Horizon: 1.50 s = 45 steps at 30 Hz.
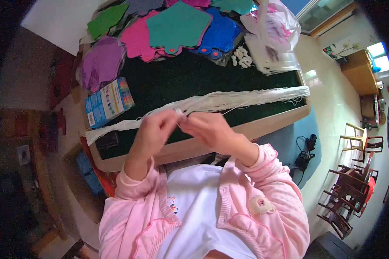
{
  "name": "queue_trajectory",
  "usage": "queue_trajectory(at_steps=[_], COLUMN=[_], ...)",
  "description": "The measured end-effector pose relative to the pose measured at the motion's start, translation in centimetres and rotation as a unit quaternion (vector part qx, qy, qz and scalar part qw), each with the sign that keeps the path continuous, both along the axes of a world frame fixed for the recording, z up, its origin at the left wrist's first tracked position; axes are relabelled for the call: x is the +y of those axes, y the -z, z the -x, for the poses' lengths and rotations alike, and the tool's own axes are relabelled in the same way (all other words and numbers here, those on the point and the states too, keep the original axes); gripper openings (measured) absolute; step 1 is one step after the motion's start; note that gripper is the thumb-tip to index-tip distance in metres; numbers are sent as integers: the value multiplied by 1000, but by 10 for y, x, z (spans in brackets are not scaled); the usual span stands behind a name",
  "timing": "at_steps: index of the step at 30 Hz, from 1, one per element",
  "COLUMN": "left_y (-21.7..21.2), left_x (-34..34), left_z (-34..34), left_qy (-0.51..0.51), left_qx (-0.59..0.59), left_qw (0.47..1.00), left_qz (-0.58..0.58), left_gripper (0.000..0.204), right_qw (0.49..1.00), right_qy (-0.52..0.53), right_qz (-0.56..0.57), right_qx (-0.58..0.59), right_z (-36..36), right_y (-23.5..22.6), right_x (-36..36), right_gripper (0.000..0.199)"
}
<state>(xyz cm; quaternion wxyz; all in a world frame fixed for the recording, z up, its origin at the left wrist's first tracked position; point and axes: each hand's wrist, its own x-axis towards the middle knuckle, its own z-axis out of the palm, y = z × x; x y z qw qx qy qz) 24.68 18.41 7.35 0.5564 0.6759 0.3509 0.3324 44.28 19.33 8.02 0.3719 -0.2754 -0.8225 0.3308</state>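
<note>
Both my hands meet in front of me over the near edge of the table, fingers pinched close together. My left hand (154, 129) is closed on a small white piece (178, 112) at its fingertips; its exact kind is too small to tell. Beside it, my right hand (209, 128) is closed, with a thin white string at its fingers that runs up to the right. Just beyond my hands, a long bundle of white string (229, 100) lies stretched across the dark green tabletop (160, 88). My fingers partly hide the string between them.
Several felt-like shapes lie at the back, among them a teal one (177, 26), a blue one (220, 32) and a purple one (101, 62). Small white pieces (242, 58) sit near a plastic bag (276, 28). A colourful box (110, 102) stands at left.
</note>
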Motion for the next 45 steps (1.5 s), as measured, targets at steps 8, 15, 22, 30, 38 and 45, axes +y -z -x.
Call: queue_trajectory(at_steps=[8, 15, 22, 30, 38, 45], left_y=[21, 24, 30, 34, 33, 34], left_x=[11, 9, -11, -9, -11, -6], left_z=[10, 12, 20, 23, 21, 3], left_qy=[-44, -134, -109, -84, -128, -100], left_qx=[190, 44, -109, 81, -273, 103], left_qw=[976, 990, 980, 992, 921, 979], left_qz=[-95, 28, 129, -53, 248, -147], left_gripper=[21, 21, 25, 9, 22, 14], right_qw=[993, 993, 980, 974, 984, 990], right_qy=[78, 48, 98, 119, 111, 141], right_qz=[48, 66, 126, 166, 133, 21], right_qx=[67, 84, 115, 99, 43, 16], right_z=[12, 30, 44, 47, 41, 27], right_y=[23, 50, 56, 40, 49, 38], right_x=[13, 3, -4, -11, -16, -7], right_gripper=[12, 10, 9, 11, 10, 13])
